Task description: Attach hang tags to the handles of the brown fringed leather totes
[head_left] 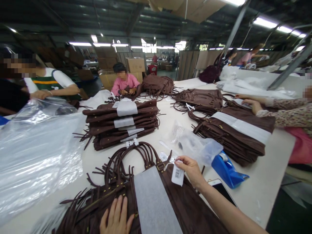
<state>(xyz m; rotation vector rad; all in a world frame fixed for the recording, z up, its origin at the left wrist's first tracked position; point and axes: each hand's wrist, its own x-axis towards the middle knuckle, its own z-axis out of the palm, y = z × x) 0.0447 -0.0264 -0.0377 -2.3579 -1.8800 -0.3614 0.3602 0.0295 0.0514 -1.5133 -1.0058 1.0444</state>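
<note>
Dark brown handbags (195,201) with looped handles and fringe lie right before me, a band of white paper (153,198) across the top one. My left hand (117,216) rests flat on the bag's left part, fingers stretched out. Between thumb and fingers, my right hand (191,169) pinches a white hang tag (177,175) printed with a barcode. Its white string runs towards the buckle (161,165) at the handle's base. A round white label (163,156) lies just behind the buckle.
Stacked brown bags (122,125) stand beyond, with another pile (234,133) at right under a co-worker's hands (251,102). Clear plastic sheets (41,146) cover the left side. A blue pouch (227,170) and phone (221,190) lie near my right forearm. Two more people work across the table.
</note>
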